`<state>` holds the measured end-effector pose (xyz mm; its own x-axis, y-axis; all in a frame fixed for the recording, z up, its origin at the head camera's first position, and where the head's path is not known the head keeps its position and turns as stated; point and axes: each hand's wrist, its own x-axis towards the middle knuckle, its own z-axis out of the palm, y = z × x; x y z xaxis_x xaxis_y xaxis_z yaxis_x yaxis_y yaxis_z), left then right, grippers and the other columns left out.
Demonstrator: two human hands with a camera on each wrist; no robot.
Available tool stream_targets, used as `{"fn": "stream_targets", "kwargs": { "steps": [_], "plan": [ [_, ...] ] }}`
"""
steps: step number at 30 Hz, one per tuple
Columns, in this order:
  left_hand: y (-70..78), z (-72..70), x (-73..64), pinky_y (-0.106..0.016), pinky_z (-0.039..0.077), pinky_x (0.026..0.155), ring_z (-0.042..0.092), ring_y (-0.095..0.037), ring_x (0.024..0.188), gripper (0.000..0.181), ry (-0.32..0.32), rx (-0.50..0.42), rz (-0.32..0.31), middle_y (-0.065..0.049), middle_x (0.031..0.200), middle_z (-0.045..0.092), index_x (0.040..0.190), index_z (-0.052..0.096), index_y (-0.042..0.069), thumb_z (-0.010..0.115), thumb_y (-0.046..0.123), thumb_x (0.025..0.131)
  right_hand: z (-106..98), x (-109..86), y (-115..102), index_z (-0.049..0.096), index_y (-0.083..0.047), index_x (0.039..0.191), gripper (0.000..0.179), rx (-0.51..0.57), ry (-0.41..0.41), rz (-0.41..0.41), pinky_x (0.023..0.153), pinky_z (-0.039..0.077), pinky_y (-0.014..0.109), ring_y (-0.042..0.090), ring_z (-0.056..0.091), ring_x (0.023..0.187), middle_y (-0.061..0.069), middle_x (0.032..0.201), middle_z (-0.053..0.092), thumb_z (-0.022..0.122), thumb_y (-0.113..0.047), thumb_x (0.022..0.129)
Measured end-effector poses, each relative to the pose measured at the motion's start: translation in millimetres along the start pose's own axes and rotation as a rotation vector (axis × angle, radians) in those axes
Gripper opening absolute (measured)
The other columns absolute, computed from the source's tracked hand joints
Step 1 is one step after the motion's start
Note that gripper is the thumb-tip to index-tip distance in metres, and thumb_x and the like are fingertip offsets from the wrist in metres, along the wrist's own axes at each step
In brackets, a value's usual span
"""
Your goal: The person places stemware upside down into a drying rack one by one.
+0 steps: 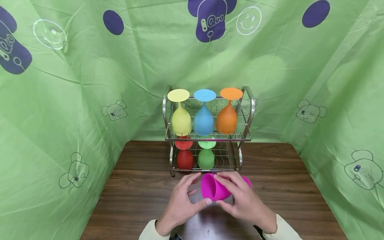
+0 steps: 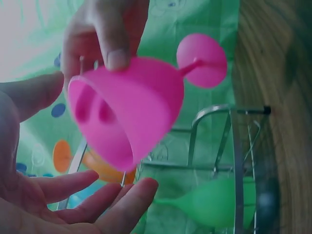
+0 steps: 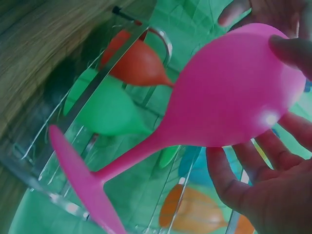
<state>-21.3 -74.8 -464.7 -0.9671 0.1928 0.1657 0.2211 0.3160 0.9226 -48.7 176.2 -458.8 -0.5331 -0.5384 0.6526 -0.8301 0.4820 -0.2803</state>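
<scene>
A magenta wine goblet lies tilted in the air in front of the rack, its mouth toward the left and its round foot toward the right. My right hand grips the bowl between thumb and fingers, plainly seen in the right wrist view. Beside the mouth, my left hand has its fingers spread; in the left wrist view they stand apart from the rim. The bowl's inside, visible in that view, shows small dents where the right fingers press the soft wall.
Behind the hands stands a two-tier metal rack. Upside down on its upper tier are yellow, blue and orange goblets; below are red and green ones. A brown wooden table carries it, with green cloth around.
</scene>
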Motion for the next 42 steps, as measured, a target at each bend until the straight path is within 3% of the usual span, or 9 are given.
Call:
{"fn": "stream_targets", "kwargs": {
  "steps": [5, 8, 16, 20, 24, 29, 34, 38, 42],
  "plan": [
    [-0.1, 5.9, -2.5, -0.03, 0.063, 0.094, 0.063, -0.023, 0.128, 0.087, -0.043, 0.027, 0.002, 0.004, 0.143, 0.059, 0.153, 0.054, 0.019, 0.093, 0.046, 0.08, 7, 3.8, -7, 0.064, -0.008, 0.145, 0.066, -0.049, -0.04, -0.071, 0.098, 0.058, 0.032, 0.023, 0.061, 0.124, 0.008, 0.138, 0.064, 0.083, -0.039, 0.091],
    [-1.6, 6.8, -2.9, -0.028, 0.063, 0.093, 0.063, -0.023, 0.126, 0.086, -0.05, 0.039, -0.003, 0.003, 0.14, 0.06, 0.152, 0.055, 0.018, 0.093, 0.046, 0.08, 10, 4.9, -10, 0.065, -0.007, 0.144, 0.061, -0.059, -0.037, -0.097, 0.096, 0.057, 0.036, 0.024, 0.062, 0.122, 0.008, 0.136, 0.065, 0.077, -0.042, 0.095],
    [-5.4, 6.7, -3.1, -0.023, 0.062, 0.089, 0.065, -0.024, 0.123, 0.079, -0.06, 0.011, -0.014, 0.002, 0.135, 0.063, 0.148, 0.058, 0.02, 0.092, 0.043, 0.081, 12, 4.4, -13, 0.066, -0.008, 0.143, 0.059, -0.071, -0.032, -0.094, 0.094, 0.058, 0.035, 0.022, 0.063, 0.12, 0.007, 0.134, 0.066, 0.073, -0.044, 0.097],
    [-6.0, 6.6, -2.1, -0.024, 0.063, 0.089, 0.065, -0.026, 0.124, 0.077, -0.06, -0.016, -0.025, 0.002, 0.134, 0.063, 0.147, 0.059, 0.021, 0.092, 0.043, 0.081, 11, 3.1, -13, 0.065, -0.01, 0.144, 0.063, -0.062, -0.036, -0.073, 0.096, 0.058, 0.034, 0.022, 0.062, 0.122, 0.007, 0.136, 0.066, 0.081, -0.041, 0.092],
    [-6.0, 4.8, -1.4, -0.028, 0.065, 0.087, 0.063, -0.028, 0.124, 0.073, -0.041, -0.068, -0.046, 0.003, 0.134, 0.063, 0.145, 0.06, 0.025, 0.092, 0.04, 0.081, 8, 1.0, -14, 0.065, -0.011, 0.144, 0.072, -0.017, -0.008, -0.013, 0.102, 0.056, 0.023, 0.023, 0.062, 0.125, 0.007, 0.141, 0.063, 0.09, -0.037, 0.083],
    [-6.7, 1.9, -1.4, -0.035, 0.066, 0.086, 0.063, -0.028, 0.124, 0.069, -0.008, -0.139, -0.069, 0.004, 0.133, 0.063, 0.141, 0.062, 0.029, 0.094, 0.034, 0.08, 5, -3.9, -17, 0.067, -0.008, 0.14, 0.07, 0.109, 0.107, 0.126, 0.106, 0.049, 0.011, 0.023, 0.063, 0.126, 0.009, 0.141, 0.064, 0.095, -0.032, 0.08],
    [-8.3, -0.4, -1.2, -0.035, 0.067, 0.084, 0.064, -0.025, 0.122, 0.066, 0.037, -0.198, -0.078, 0.005, 0.134, 0.063, 0.137, 0.063, 0.024, 0.094, 0.028, 0.079, 8, -11.7, -19, 0.07, -0.006, 0.135, 0.068, 0.233, 0.271, 0.265, 0.11, 0.048, 0.013, 0.018, 0.065, 0.125, 0.012, 0.137, 0.067, 0.097, -0.013, 0.073],
    [-10.6, -1.0, -1.4, -0.034, 0.067, 0.084, 0.065, -0.027, 0.121, 0.065, 0.054, -0.253, -0.069, 0.002, 0.136, 0.062, 0.137, 0.063, 0.02, 0.093, 0.022, 0.079, 17, -19.4, -22, 0.067, 0.008, 0.13, 0.064, 0.471, 0.435, 0.329, 0.11, 0.054, 0.025, 0.021, 0.064, 0.126, 0.023, 0.132, 0.065, 0.088, 0.016, 0.07],
    [-13.0, -0.4, -1.7, -0.037, 0.067, 0.085, 0.065, -0.029, 0.121, 0.064, 0.062, -0.291, -0.052, -0.002, 0.137, 0.063, 0.137, 0.061, 0.02, 0.091, 0.018, 0.08, 26, -25.8, -30, 0.059, 0.023, 0.127, 0.055, 0.717, 0.589, 0.378, 0.107, 0.057, 0.031, 0.023, 0.064, 0.127, 0.027, 0.129, 0.062, 0.071, 0.033, 0.074]
  ]
}}
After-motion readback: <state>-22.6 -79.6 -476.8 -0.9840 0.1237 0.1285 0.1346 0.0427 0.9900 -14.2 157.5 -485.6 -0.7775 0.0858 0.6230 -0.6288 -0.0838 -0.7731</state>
